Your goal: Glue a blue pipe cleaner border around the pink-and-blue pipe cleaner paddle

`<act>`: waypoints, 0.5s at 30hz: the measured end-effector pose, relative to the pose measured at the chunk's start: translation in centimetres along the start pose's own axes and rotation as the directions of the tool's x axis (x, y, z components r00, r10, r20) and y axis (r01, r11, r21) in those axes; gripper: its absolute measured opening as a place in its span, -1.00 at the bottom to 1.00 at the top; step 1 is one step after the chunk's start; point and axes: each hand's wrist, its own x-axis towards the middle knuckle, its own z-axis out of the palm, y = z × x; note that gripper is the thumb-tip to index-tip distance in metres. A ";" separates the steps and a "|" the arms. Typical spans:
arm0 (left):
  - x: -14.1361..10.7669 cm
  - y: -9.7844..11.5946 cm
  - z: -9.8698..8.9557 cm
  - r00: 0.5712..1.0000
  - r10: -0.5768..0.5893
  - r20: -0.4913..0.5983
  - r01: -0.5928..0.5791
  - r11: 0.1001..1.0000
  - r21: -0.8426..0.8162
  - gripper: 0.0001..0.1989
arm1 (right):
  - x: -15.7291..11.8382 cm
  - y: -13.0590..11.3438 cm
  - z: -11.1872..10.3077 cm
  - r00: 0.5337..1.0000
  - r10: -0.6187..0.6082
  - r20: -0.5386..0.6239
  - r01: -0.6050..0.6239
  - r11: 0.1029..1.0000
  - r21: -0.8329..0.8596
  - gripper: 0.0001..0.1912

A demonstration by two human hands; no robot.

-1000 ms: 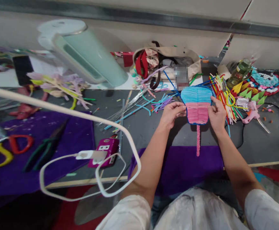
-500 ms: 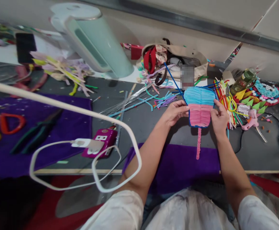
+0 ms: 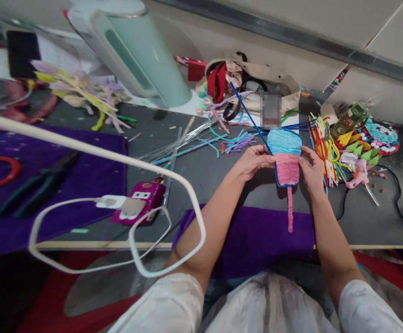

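Observation:
Between my two hands is a flat pipe-cleaner piece (image 3: 287,170), light blue on top and pink below, with a pink stem hanging down from it. A dark blue pipe cleaner (image 3: 248,111) edges its left side and bottom, and a long loose end sticks up to the upper left. My left hand (image 3: 257,163) pinches the left edge near where the two colours meet. On the opposite edge my right hand (image 3: 310,169) is closed, thumb on the pink part. The piece is held up over the table, above a purple cloth (image 3: 271,231).
A pink glue gun (image 3: 360,175) and bundled pipe cleaners (image 3: 326,152) lie at right. Behind are a beige bag (image 3: 293,92) and a pale green jug (image 3: 160,60). A white cable (image 3: 174,173) loops across the left foreground, near a magenta power strip (image 3: 149,196) and pliers (image 3: 42,185).
The piece has turned slightly, its right side now looking narrower, and its stem has shifted a little right. My right hand has moved slightly left and down. The camera view has shifted a little.

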 end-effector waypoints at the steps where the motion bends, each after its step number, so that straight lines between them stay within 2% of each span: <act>1: 0.0 0.0 0.1 1.000 -0.009 -0.004 0.009 1.000 0.002 -0.55 | 0.2 0.2 -0.2 1.000 0.022 0.013 -0.022 1.000 -0.013 -0.52; 5: 0.2 -0.5 0.0 0.996 -0.083 -0.047 0.084 0.996 0.033 -0.53 | 1.0 0.0 -2.1 0.997 0.083 0.004 -0.083 0.995 -0.062 -0.48; 7: 0.4 -0.8 -0.2 0.989 -0.134 -0.064 0.138 0.989 0.059 -0.51 | 1.1 -0.8 -3.9 0.998 0.047 -0.049 -0.050 0.996 -0.080 -0.51; 10: 0.5 -1.1 -0.4 0.979 -0.181 -0.089 0.188 0.980 0.071 -0.49 | 0.3 -2.7 -7.4 0.980 -0.057 -0.190 0.030 0.989 -0.143 -0.62; 12: 0.6 -1.1 -0.4 0.975 -0.192 -0.113 0.200 0.978 0.067 -0.50 | -0.9 -3.6 -10.2 0.949 -0.093 -0.302 0.043 0.985 -0.169 -0.66; 15: 0.5 -1.0 -0.3 0.971 -0.194 -0.138 0.205 0.976 0.071 -0.52 | -3.3 -4.0 -14.5 0.868 -0.118 -0.482 -0.009 0.967 -0.253 -0.67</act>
